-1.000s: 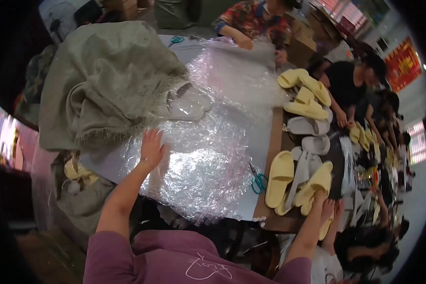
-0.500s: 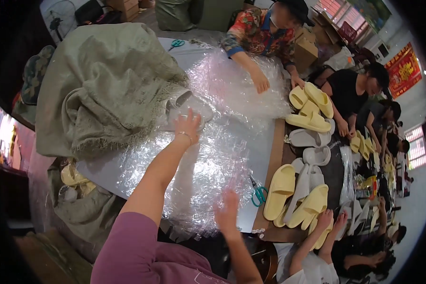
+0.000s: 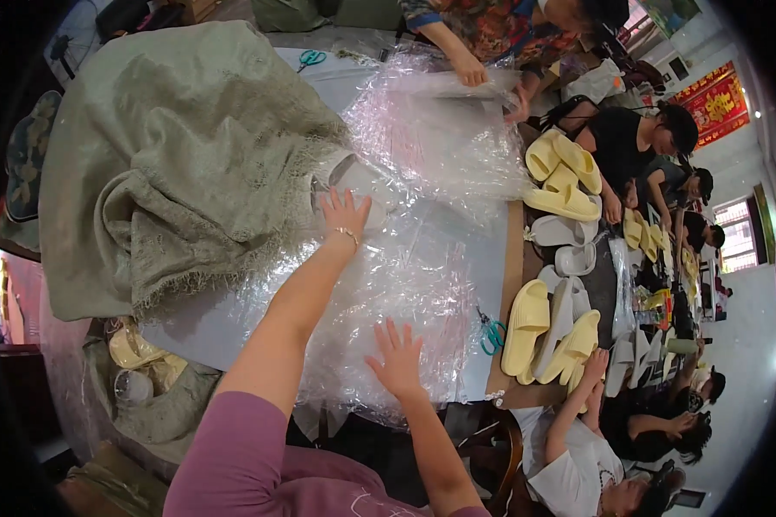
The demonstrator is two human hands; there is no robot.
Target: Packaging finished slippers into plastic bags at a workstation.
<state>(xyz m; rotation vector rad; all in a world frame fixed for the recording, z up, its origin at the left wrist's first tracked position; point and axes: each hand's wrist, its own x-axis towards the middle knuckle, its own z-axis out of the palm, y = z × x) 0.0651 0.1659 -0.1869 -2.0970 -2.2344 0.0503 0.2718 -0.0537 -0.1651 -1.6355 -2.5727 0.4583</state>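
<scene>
My left hand (image 3: 347, 213) reaches far across the table, fingers stretched out, over pale grey slippers (image 3: 359, 177) beside a big grey-green woven sack (image 3: 207, 146). Its palm seems to rest on them; clear plastic partly covers them, and I cannot tell how much the hand touches. Nearer to me, my right hand (image 3: 397, 360) is spread flat over a layer of clear plastic bags (image 3: 345, 345), holding nothing. More clear bags (image 3: 448, 129) lie beyond, where a co-worker's hands (image 3: 472, 71) lift one up.
Teal-handled scissors (image 3: 491, 334) lie right of my right hand, and another pair of scissors (image 3: 310, 59) lies at the far edge. Yellow slippers (image 3: 526, 327) and grey slippers (image 3: 564, 231) line the right side, where several people sit. An open sack (image 3: 151, 409) with slippers stands lower left.
My right hand, blurred before, has moved slightly up and left and spread over the bags. My left hand stays at the grey slippers. The co-worker across has raised a clear bag.
</scene>
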